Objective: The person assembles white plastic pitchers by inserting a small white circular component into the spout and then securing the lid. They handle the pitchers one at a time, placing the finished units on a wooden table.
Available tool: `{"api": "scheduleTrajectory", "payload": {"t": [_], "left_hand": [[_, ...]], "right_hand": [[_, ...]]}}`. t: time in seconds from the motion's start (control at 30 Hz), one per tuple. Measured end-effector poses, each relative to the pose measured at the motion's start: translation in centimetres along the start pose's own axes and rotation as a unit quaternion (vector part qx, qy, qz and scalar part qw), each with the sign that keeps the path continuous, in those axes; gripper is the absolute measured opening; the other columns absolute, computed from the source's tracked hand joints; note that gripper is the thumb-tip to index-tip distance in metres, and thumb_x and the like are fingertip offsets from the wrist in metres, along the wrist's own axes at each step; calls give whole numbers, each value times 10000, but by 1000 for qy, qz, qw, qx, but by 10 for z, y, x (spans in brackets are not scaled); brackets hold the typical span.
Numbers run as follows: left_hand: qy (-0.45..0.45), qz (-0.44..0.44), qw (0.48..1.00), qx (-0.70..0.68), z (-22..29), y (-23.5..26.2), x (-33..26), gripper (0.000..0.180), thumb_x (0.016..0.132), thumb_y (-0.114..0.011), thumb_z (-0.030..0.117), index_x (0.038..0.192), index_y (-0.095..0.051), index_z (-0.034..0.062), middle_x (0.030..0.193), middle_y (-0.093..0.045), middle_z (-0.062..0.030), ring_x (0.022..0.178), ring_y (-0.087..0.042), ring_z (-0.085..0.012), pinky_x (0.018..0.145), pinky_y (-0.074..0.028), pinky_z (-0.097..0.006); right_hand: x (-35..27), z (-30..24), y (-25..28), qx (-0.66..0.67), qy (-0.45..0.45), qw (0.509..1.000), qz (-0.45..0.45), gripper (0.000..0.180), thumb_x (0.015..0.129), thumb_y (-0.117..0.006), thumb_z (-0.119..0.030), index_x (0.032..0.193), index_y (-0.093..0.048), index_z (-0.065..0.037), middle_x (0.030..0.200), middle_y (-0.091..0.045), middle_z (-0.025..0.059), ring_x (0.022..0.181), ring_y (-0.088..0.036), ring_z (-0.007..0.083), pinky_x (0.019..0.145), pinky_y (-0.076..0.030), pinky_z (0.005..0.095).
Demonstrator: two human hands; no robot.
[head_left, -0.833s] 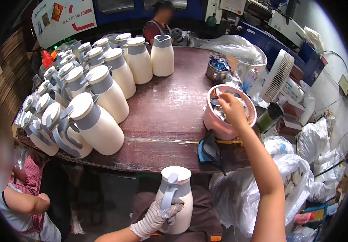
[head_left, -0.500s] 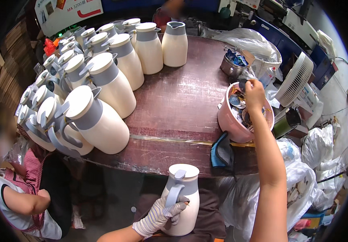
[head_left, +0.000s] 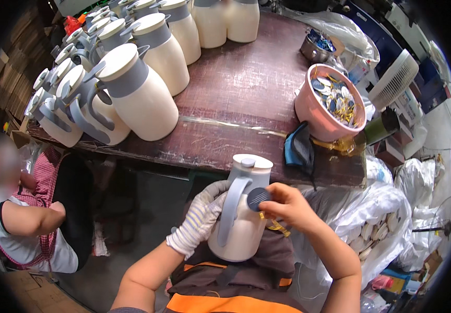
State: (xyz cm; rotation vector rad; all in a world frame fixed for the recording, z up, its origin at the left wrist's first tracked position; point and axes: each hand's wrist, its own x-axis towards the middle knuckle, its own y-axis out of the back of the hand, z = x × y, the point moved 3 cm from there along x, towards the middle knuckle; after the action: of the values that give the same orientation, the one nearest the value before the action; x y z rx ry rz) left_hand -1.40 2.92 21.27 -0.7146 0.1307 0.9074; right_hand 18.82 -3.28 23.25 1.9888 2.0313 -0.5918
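Note:
A cream thermos jug (head_left: 245,229) with a grey collar and handle stands upright on my lap, its handle toward me. My left hand (head_left: 200,216), in a striped knit glove, is wrapped round the jug's left side behind the handle. Between the fingertips of my bare right hand (head_left: 288,206) is a dark round tag (head_left: 258,199) with a gold string, held against or just in front of the jug's right side. A pink bucket (head_left: 309,107) full of similar round tags and gold strings stands on the table to the right.
Rows of matching jugs (head_left: 150,104) fill the left of the dark table (head_left: 225,88). By the bucket lie a black-and-blue cloth item (head_left: 299,148), a metal pot (head_left: 314,51) and a white fan (head_left: 395,78). Plastic bags (head_left: 335,219) hang at right; another person (head_left: 27,214) sits left.
My right hand has come back from the bucket to the jug with a round tag. The left hand has shifted from the handle to the jug's side. The view has tilted downward.

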Motion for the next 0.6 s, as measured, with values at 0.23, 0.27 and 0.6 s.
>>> {"api": "scheduleTrajectory", "payload": {"t": [0.23,0.27,0.6], "left_hand": [[8,-34,993,115,-1,13,-3,315,926,-640,213,1182,-586,38,982,-628,3,838,-566,-59,738,-487,-217],[-4,-22,993,117,-4,13,-3,288,933,-629,202,1167,-589,39,962,-626,8,817,-563,-51,718,-486,-213],[-210,283,936,6,-5,10,-15,151,983,-539,224,1049,-556,90,761,-554,42,603,-478,-19,549,-423,-171]], "right_hand": [[-3,-5,-30,-203,100,974,-7,230,873,-665,-66,1069,-575,12,882,-650,32,802,-617,92,720,-507,253],[-6,-9,-30,-218,89,972,-8,266,837,-668,-73,1075,-587,13,847,-658,98,819,-636,135,771,-510,292],[-27,-5,-10,167,42,977,-127,151,890,-672,-137,996,-644,-33,1097,-628,66,1070,-565,154,955,-424,305]]}}
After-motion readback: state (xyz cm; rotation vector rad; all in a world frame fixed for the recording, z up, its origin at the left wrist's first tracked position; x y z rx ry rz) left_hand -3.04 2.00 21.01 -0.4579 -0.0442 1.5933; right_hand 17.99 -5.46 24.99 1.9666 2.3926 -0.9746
